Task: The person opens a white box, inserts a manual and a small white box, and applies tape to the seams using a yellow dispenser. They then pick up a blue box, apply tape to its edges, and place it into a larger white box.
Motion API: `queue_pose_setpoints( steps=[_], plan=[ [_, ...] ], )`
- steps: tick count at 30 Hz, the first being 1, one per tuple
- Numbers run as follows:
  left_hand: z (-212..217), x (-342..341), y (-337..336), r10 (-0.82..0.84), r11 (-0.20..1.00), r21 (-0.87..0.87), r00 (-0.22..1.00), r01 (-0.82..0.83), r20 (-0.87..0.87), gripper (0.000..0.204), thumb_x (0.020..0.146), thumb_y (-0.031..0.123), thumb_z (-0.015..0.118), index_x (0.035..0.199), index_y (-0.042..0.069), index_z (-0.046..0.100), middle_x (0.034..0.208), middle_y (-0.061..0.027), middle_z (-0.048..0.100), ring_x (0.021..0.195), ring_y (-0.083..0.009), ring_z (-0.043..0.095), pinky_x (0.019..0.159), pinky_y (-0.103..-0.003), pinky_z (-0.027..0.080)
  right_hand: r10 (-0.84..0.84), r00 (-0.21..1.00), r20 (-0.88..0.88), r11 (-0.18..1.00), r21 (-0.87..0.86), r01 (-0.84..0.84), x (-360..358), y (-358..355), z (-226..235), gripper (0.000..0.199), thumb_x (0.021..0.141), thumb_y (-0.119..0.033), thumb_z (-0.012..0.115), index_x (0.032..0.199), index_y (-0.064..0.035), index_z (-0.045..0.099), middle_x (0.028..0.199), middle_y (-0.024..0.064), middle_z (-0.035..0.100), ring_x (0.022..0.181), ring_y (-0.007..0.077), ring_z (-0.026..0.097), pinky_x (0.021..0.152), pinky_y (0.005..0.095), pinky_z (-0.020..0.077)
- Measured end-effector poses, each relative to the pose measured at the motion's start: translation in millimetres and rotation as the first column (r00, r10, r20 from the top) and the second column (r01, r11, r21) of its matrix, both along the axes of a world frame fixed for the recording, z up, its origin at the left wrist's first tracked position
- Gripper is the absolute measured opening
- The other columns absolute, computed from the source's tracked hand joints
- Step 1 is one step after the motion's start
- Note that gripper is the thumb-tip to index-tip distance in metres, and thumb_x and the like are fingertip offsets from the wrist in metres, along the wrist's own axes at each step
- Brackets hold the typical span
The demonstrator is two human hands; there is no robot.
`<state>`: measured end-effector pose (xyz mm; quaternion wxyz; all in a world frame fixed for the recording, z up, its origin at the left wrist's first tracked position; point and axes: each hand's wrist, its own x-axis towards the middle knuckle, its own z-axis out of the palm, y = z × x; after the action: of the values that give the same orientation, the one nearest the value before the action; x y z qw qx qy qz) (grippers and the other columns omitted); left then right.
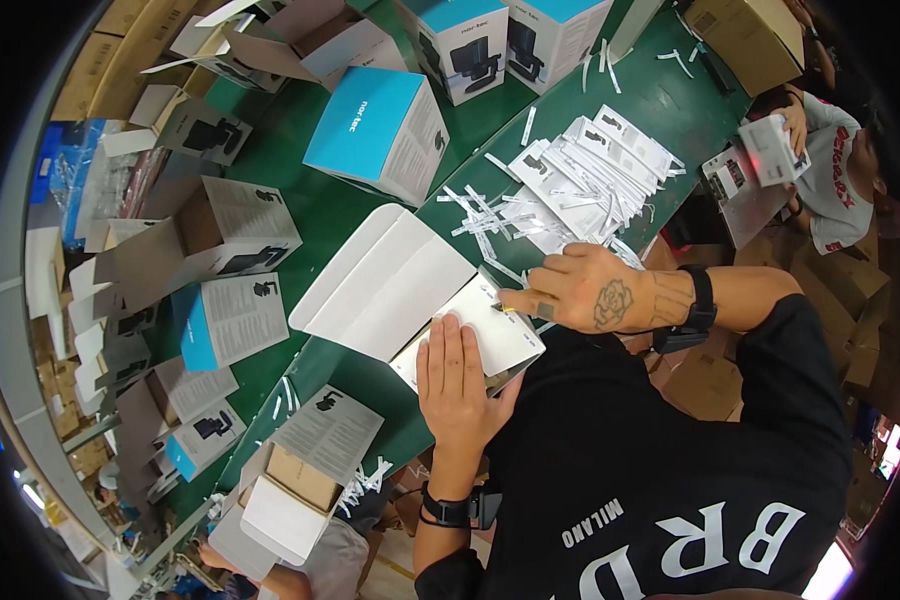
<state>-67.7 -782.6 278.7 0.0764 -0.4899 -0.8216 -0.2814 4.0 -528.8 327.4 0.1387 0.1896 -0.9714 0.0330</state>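
An open white box [503, 340] with its large lid flap [385, 285] folded back lies in front of my body, at the bench edge. My left hand [455, 375] rests flat on the box, fingers stretched out and pressing on its white face. At the box's upper right edge, my right hand [580, 290] has its fingers curled, with the fingertips against the white face. A small yellowish bit shows at those fingertips; what it is, I cannot make out.
On the green bench [355, 215] sit blue-topped boxes [375, 125] and several opened boxes [220, 235]. Flat printed cards [595, 170] and white paper strips [485, 220] are heaped at the upper right. Another person [820, 170] handles a white box at far right. An opened box [305, 475] stands lower left.
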Motion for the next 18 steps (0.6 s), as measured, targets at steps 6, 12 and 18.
queue_pose_setpoints(
  steps=[6,12,18],
  plan=[
    [2,1,-1,0.004,1.000,-0.003,1.000,-0.004,-0.003,0.082,0.081,0.039,0.083,0.143,-0.007,0.055,0.151,-0.0274,0.054,0.141,-0.0420,0.053,0.118,-0.052,0.037,-0.144,0.987,0.063,0.913,-0.377,0.158,-14,-1,5,0.024,0.084,-0.016,0.075,0.108,-0.0119,0.074,0.078,0.0027,0.061,0.069,0.0219,0.066,0.059,0.0352,0.0525],
    [3,1,-2,0.001,1.000,-0.001,1.000,-0.001,-0.007,0.083,0.081,0.040,0.084,0.143,-0.007,0.056,0.152,-0.0276,0.054,0.141,-0.0423,0.052,0.118,-0.052,0.037,-0.178,0.960,0.218,0.862,-0.436,0.259,-38,-14,-1,0.016,0.084,-0.022,0.072,0.094,-0.0095,0.074,0.082,0.0062,0.065,0.078,0.0282,0.070,0.063,0.0398,0.0562],
    [2,1,-3,-0.002,1.000,-0.005,1.000,0.002,-0.004,0.085,0.078,0.041,0.086,0.140,-0.008,0.057,0.151,-0.0283,0.054,0.141,-0.0434,0.052,0.117,-0.053,0.038,-0.167,0.965,0.201,0.905,-0.358,0.231,-45,-21,1,0.019,0.082,-0.022,0.072,0.094,-0.0071,0.074,0.082,0.0064,0.066,0.078,0.0275,0.071,0.065,0.0377,0.0580]
  ],
)
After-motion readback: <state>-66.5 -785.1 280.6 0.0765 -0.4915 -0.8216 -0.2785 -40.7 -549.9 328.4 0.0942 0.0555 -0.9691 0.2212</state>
